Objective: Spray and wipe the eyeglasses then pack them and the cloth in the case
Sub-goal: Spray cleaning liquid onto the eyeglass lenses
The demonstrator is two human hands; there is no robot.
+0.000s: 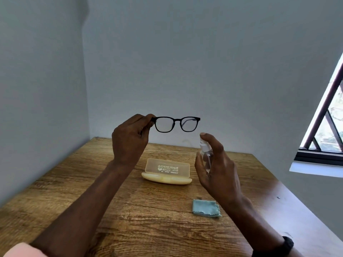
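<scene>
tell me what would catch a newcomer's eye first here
The black eyeglasses are held up mid-frame against the pale wall, pinched at one end by the left hand. Lower right of them the right hand grips a small clear spray bottle. Below, an open yellow case sits on the wooden table, a folded blue cloth nearer the person.

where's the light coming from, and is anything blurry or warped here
Head view: daylight comes from the window at right, leaving a sheen on the wooden table's right side; head view: the wide lens bows the walls and smears the far left edge, while the eyeglasses and yellow case stay sharp.
</scene>
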